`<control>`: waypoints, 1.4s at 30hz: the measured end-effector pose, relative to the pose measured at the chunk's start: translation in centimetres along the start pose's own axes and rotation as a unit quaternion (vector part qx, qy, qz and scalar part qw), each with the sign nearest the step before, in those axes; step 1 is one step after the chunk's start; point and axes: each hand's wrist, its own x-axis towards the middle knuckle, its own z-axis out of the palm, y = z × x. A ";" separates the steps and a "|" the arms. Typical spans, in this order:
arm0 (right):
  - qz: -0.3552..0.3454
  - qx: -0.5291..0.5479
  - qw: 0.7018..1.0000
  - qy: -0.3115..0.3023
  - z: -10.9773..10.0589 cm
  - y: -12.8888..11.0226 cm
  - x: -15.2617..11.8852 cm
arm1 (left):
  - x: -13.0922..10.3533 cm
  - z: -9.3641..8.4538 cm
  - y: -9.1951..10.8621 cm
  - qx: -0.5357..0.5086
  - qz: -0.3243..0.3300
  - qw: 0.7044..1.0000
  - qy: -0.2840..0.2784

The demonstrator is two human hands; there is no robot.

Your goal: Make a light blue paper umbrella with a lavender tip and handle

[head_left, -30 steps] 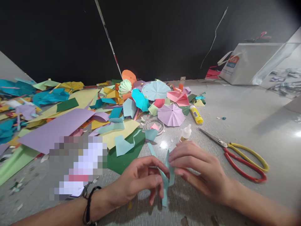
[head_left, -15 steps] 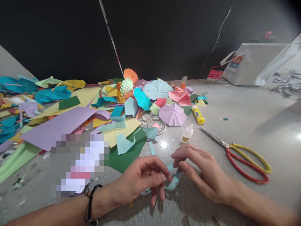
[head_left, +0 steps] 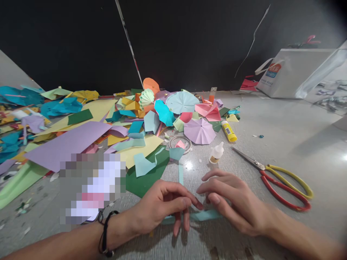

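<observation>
A narrow light blue paper strip (head_left: pixel 205 215) stretches across the table between my two hands. My left hand (head_left: pixel 169 206), with a dark cord bracelet at the wrist, has its fingers curled around the strip, which shows on both sides of them. My right hand (head_left: pixel 235 202) hovers at the strip's right end with its fingers apart, thumb close above the paper. Whether the thumb touches it I cannot tell. Another light blue strip (head_left: pixel 180 173) runs away from my left hand toward the back. A small white glue bottle (head_left: pixel 216 153) stands behind my right hand.
Scissors (head_left: pixel 271 177) with red and yellow handles lie at right. A yellow glue stick (head_left: pixel 229 131) and a tape ring (head_left: pixel 173 139) are farther back. Coloured paper pieces, including a folded purple disc (head_left: pixel 200 131), cover the left and back. A white bag (head_left: pixel 287 74) stands back right.
The strip, curved up between my hands before, now lies flatter and straighter. My right fingers have spread, and my left index finger has stretched to the right.
</observation>
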 end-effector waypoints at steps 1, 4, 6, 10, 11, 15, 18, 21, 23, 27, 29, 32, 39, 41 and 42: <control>0.001 0.002 1.000 -0.002 0.0 0.0 0.0 | 0.0 -0.1 0.0 0.002 -0.001 1.000 0.001; 0.010 0.006 1.000 -0.016 0.0 0.0 0.1 | 0.0 -0.2 -0.1 -0.002 0.002 1.000 0.005; 0.009 0.004 1.000 -0.023 0.0 0.1 0.1 | 0.0 -0.2 -0.1 -0.016 0.003 1.000 0.011; 0.031 -0.013 0.999 -0.011 0.1 0.0 -0.2 | 0.1 0.0 0.2 -0.035 0.001 0.999 0.011; 0.042 -0.015 0.999 -0.003 0.1 0.1 -0.3 | 0.1 0.0 0.3 -0.037 0.003 0.999 0.011; 0.055 -0.027 0.997 0.037 0.3 0.2 -0.4 | 0.1 -0.1 0.3 -0.038 -0.006 0.999 0.023; 0.043 -0.037 0.997 0.056 0.6 0.4 -0.5 | 0.1 0.0 0.3 -0.056 0.011 0.998 0.040; 0.041 -0.038 0.997 0.054 0.6 0.4 -0.5 | 0.0 0.1 0.3 -0.069 0.019 0.997 0.036; 0.042 -0.037 0.997 0.051 0.6 0.4 -0.5 | 0.0 0.1 0.3 -0.071 0.019 0.997 0.031; 0.045 -0.033 0.997 0.049 0.5 0.3 -0.4 | 0.0 0.0 0.1 -0.070 0.017 0.997 0.025; 0.048 -0.032 0.997 0.049 0.5 0.3 -0.3 | 0.0 0.0 -0.1 -0.071 0.018 0.997 0.025; 0.049 -0.031 0.997 0.043 0.6 0.4 -0.3 | 0.1 0.0 -0.1 -0.078 0.021 0.996 0.024; 0.073 -0.058 0.995 0.022 0.7 0.2 -0.7 | 0.0 0.1 0.8 -0.099 0.008 0.994 0.045; 0.076 -0.064 0.995 0.019 0.7 0.2 -0.8 | -0.1 0.1 0.8 -0.102 0.003 0.994 0.050; 0.077 -0.069 0.994 0.022 0.7 0.3 -0.8 | -0.2 0.0 0.7 -0.101 0.002 0.994 0.051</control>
